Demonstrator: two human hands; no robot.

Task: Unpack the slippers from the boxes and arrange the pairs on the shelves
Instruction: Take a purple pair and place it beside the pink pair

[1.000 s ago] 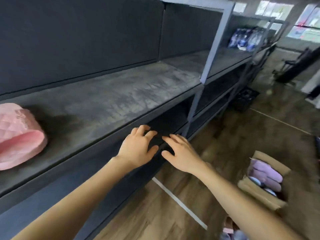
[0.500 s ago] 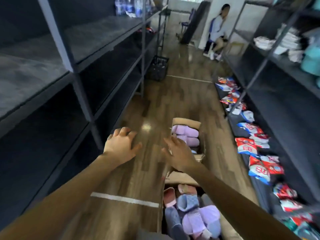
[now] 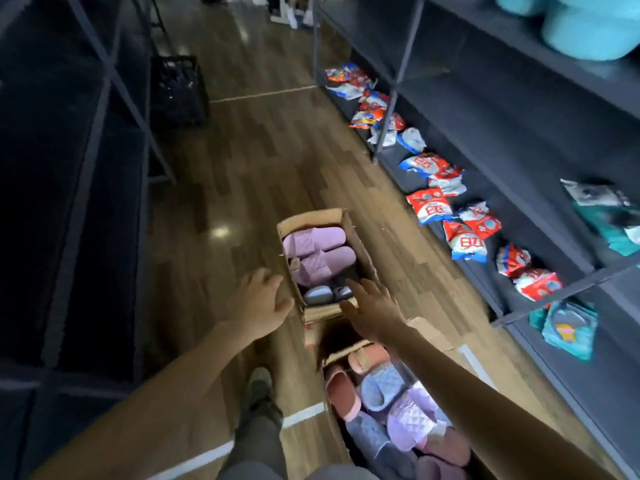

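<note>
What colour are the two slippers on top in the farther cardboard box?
The slippers are light purple, seen in the head view.

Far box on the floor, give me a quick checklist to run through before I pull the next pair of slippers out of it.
1. Hands free: ok. The left hand and right hand hold nothing, fingers spread.
2. Far box open: ok, flaps folded back.
3. A pair within sight: ok. Two lilac slippers lie side by side on top.
4. Fingers on that pair: not ok. Both hands hover at the near end of the box, not yet touching it.
5. The two lilac ones are a left and a right: cannot tell.
</note>
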